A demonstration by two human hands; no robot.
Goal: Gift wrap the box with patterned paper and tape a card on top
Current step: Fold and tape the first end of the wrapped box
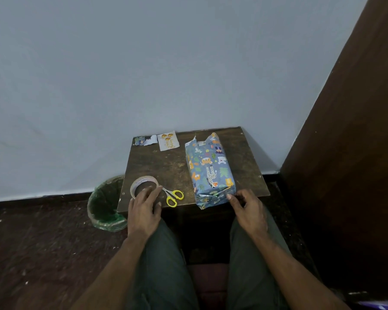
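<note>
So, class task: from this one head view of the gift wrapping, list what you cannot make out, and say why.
- Card: gold writing too small to read.
- Wrapped box: far end's paper stands loose; whether taped is unclear. Underside hidden by the table.
- Tape roll: near side covered by the left hand; free end unseen.
- Right hand: fingertips at the box's near end; grip or touch unclear.
- Green bin: contents indistinct.

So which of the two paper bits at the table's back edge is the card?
The right one, the white card with gold decoration; the scrap left of it is torn patterned paper.
</note>
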